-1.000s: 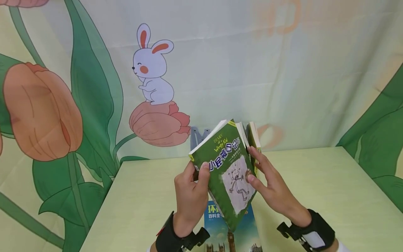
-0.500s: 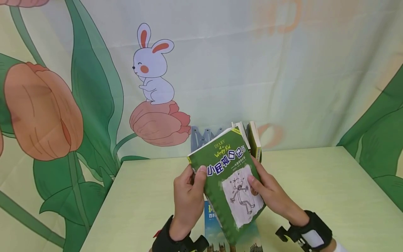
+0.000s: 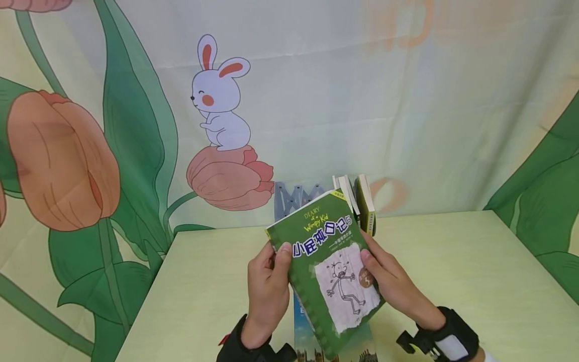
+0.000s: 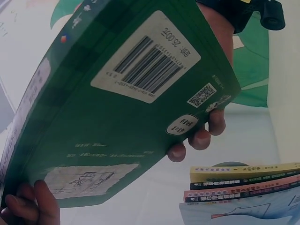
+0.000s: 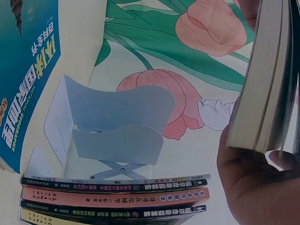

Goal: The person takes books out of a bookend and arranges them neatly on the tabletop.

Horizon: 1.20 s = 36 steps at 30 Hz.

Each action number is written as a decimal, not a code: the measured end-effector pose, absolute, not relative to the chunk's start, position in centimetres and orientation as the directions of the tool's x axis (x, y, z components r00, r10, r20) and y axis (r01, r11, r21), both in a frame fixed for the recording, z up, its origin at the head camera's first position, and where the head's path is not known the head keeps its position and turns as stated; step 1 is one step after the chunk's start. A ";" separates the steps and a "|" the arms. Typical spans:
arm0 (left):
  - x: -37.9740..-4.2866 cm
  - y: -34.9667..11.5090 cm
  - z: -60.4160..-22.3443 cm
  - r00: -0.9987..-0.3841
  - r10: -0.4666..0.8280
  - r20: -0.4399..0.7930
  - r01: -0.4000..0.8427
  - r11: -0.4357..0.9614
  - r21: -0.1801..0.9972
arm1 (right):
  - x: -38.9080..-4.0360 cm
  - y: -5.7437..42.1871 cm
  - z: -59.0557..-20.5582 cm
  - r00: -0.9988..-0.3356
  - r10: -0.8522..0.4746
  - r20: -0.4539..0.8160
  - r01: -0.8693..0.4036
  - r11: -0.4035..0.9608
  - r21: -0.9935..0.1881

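A green paperback book [image 3: 316, 301] with a stick-figure drawing on its front is held up at a tilt, its cover facing me. My left hand [image 3: 269, 294] grips its left edge, thumb on the front cover. On the opposite edge my right hand [image 3: 398, 281] holds it, with the thumb on the cover and fingers behind. The left wrist view shows the book's back [image 4: 117, 122] with a barcode, and fingertips of both hands against it. Its pale page edges [image 5: 262, 84] appear in the right wrist view. Below it lies a blue book [image 3: 300, 337], partly hidden.
A grey folding book rack [image 3: 282, 201] stands at the table's back edge. Several books [image 3: 366, 206] stand upright at its right end, their spines [image 5: 117, 194] visible in the right wrist view. Behind the pale table [image 3: 203, 296] hangs a printed curtain [image 3: 316, 100].
The green book has come down and towards me, covering more of the blue book. My right hand's fingers, earlier spread at its edge, have moved behind it into a grip.
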<state>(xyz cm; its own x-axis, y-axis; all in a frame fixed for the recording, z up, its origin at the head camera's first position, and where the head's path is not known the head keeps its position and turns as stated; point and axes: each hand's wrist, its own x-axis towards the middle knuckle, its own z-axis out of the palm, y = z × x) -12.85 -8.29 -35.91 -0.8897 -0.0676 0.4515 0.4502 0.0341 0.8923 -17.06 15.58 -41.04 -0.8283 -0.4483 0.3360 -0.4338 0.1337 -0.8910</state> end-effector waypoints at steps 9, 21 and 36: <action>-13.0 -8.5 -36.5 -0.907 -0.078 0.414 0.413 0.027 0.910 | -17.0 15.4 -41.3 -0.850 -0.431 0.303 -0.392 0.134 -0.910; -13.5 -9.0 -37.4 -0.932 -0.068 0.356 0.357 -0.006 0.934 | -16.8 15.2 -41.8 -0.853 -0.418 0.314 -0.400 0.135 -0.907; -14.0 -9.4 -38.4 -0.959 -0.088 0.270 0.273 -0.028 0.962 | -16.1 14.7 -42.5 -0.878 -0.295 0.378 -0.428 0.126 -0.895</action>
<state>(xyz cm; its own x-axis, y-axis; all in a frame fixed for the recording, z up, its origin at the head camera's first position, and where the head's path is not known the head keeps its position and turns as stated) -13.98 -9.37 -38.41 -0.9588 -0.0879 0.2700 0.2733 -0.0282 0.9615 -16.15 14.74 -42.48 -0.8776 -0.2947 0.3782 -0.4280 0.1261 -0.8949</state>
